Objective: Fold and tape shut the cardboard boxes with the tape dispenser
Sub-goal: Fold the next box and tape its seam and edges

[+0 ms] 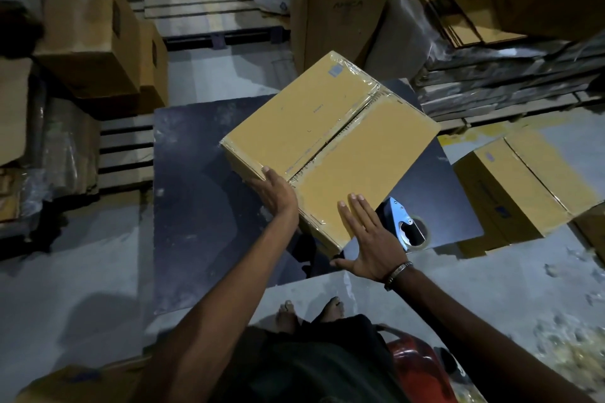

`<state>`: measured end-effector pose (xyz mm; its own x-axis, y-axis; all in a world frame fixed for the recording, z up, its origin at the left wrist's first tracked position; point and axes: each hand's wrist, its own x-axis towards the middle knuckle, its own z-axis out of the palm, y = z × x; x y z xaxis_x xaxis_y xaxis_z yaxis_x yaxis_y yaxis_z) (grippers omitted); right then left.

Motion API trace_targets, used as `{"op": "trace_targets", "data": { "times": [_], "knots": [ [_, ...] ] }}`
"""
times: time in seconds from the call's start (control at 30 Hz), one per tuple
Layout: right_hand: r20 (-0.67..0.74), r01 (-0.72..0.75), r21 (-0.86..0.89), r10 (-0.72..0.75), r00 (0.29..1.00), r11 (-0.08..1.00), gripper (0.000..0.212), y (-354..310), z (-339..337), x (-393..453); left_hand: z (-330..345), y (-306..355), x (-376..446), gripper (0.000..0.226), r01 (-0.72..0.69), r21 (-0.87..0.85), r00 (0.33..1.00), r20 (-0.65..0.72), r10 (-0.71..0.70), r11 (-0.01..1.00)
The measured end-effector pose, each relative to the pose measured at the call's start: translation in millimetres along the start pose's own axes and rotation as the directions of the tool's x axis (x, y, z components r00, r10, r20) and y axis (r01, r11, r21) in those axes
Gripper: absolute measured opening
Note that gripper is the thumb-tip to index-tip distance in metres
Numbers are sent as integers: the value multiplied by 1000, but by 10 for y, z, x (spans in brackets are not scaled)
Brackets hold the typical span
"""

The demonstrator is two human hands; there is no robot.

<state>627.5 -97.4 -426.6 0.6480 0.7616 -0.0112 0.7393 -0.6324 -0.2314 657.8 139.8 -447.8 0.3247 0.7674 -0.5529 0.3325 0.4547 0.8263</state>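
A: Box (330, 144) sat taped shut on the dark board (196, 206), tilted corner-on to the person.
B: Hands?
A: Left hand (275, 193) lay flat against its near edge; right hand (366, 239) spread flat on the near corner, gripping nothing.
B: Dispenser?
A: Dispenser (402, 226) lay on the board just beside the right hand. Second box (523, 186) stood right of the board.
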Motion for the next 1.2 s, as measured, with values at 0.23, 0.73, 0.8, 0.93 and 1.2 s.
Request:
{"op": "trace_targets", "data": {
  "times": [0.23, 0.73, 0.8, 0.93, 1.2],
  "knots": [
    [-6, -64, 103, 65, 998, 993, 119, 13, -33, 14, 58, 514, 621, 85, -248, 90, 959, -121, 257, 965],
    [47, -116, 175, 110, 993, 978, 127, -16, -83, 30, -135, 819, 996, 60, -348, 232, 931, -29, 364, 908],
    [33, -144, 178, 141, 989, 973, 126, -59, -93, 37, -148, 713, 932, 58, -368, 205, 925, -18, 380, 907],
    [-33, -179, 137, 186, 982, 974, 112, -113, -62, 66, -146, 677, 884, 64, -352, 132, 934, -20, 358, 927],
    [-11, -177, -42, 176, 984, 983, 122, -91, 105, 173, -249, 548, 700, 74, -189, 89, 981, 65, 184, 978]
  ]
}}
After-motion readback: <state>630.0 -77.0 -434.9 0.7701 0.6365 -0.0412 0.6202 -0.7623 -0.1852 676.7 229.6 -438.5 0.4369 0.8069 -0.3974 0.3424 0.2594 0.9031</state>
